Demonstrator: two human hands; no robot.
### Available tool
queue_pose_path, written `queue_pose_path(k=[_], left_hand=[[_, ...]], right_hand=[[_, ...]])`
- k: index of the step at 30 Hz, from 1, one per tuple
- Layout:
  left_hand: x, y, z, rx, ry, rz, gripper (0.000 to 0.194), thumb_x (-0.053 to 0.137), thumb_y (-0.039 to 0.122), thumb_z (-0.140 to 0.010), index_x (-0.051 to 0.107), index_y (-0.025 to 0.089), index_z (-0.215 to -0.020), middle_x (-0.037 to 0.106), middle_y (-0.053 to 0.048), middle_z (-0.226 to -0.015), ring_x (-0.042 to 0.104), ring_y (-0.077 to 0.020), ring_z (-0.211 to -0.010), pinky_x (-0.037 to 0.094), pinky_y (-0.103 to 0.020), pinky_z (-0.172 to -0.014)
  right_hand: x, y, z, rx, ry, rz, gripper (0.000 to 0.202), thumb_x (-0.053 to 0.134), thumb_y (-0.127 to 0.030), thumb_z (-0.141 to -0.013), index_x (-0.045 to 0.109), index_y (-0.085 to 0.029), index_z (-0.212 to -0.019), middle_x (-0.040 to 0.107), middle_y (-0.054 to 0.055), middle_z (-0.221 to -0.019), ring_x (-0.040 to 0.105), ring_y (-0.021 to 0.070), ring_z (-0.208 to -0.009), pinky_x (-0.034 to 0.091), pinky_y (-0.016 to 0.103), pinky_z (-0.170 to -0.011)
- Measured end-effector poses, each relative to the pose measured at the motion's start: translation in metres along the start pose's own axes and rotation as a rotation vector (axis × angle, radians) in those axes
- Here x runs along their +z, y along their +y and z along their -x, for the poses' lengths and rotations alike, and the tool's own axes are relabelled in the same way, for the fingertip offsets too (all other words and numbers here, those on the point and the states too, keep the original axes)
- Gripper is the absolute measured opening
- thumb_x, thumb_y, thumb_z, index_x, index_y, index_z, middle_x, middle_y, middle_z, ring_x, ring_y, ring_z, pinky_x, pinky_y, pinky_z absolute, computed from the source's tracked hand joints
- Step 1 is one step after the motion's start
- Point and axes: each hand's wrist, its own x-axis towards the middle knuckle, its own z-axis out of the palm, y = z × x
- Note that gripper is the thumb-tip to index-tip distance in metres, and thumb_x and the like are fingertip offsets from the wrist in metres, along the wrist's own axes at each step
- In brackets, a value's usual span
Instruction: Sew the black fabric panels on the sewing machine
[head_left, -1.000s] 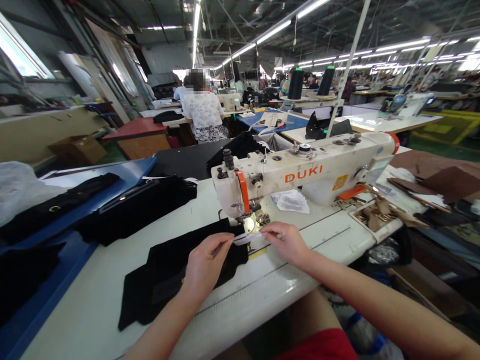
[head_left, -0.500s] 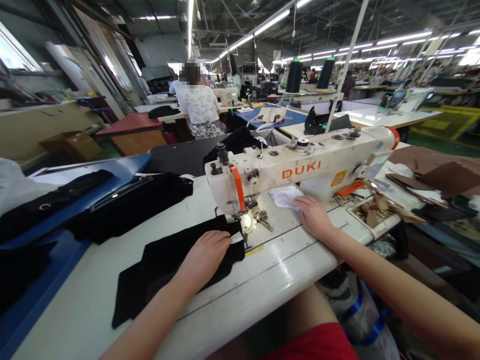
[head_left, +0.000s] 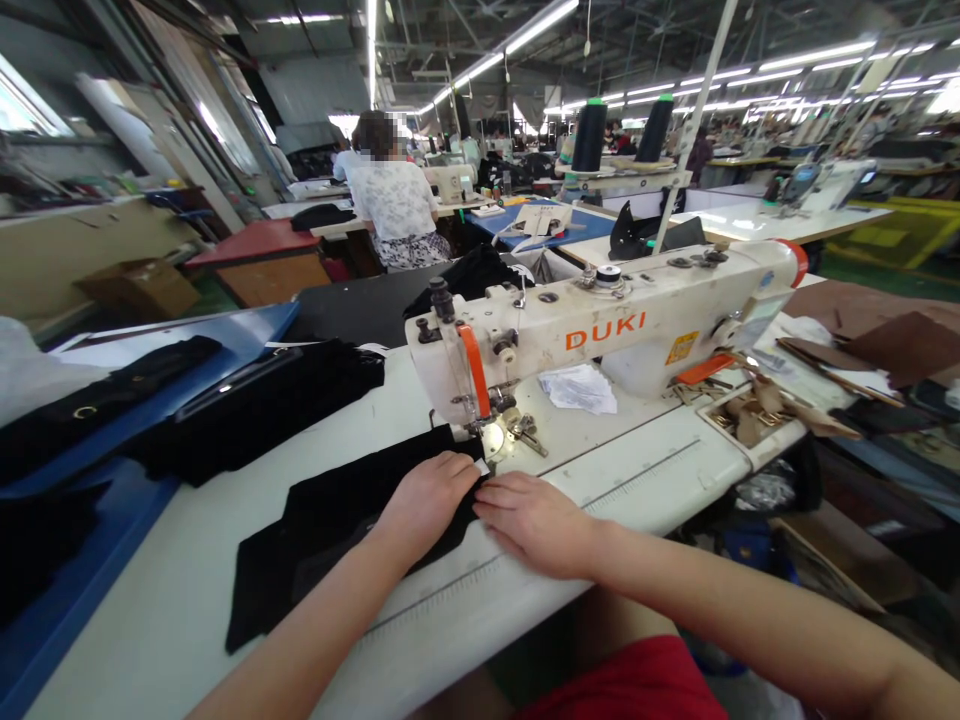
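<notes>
A black fabric piece lies on the sewing machine bed, its right end by the needle and presser foot. My left hand rests on it, fingers bent together, pinning a small white label to the cloth beside the needle area. My right hand is at the fabric's right edge, fingers together and fingertips on the cloth, almost touching my left fingertips. Its thumb is hidden. The white sewing machine stands just beyond both hands. Under its arm lies a stack of white labels.
More black fabric pieces lie to the left, some on a blue tray. A parts tray with metal pieces sits at the right end of the bed. Ahead, a seated person works. Thread cones stand behind the machine.
My right hand has left the label stack and come left to the black fabric's edge. My left hand has shifted slightly right and up, with the label now nearer the needle.
</notes>
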Motion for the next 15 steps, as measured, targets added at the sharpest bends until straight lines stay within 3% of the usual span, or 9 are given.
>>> queue_pose_path(k=[6, 15], left_hand=[[0.007, -0.012, 0.009, 0.111, 0.209, -0.018, 0.021, 0.046, 0.006, -0.090, 0.065, 0.014, -0.093, 0.070, -0.007, -0.092, 0.065, -0.0204, -0.089, 0.054, -0.035, -0.083], [0.010, -0.010, 0.002, 0.129, 0.247, 0.014, 0.020, 0.046, 0.008, -0.090, 0.065, 0.014, -0.091, 0.071, -0.007, -0.088, 0.066, -0.0205, -0.085, 0.056, -0.036, -0.079]], right_hand=[[-0.003, 0.011, 0.002, -0.071, -0.067, 0.043, 0.028, 0.049, -0.013, -0.093, 0.063, -0.007, -0.117, 0.064, 0.014, -0.124, 0.057, 0.0217, -0.113, 0.043, 0.035, -0.103], [-0.002, 0.013, 0.003, -0.069, -0.077, 0.027, 0.028, 0.048, -0.014, -0.095, 0.063, -0.008, -0.118, 0.064, 0.013, -0.125, 0.056, 0.0212, -0.116, 0.043, 0.035, -0.103]])
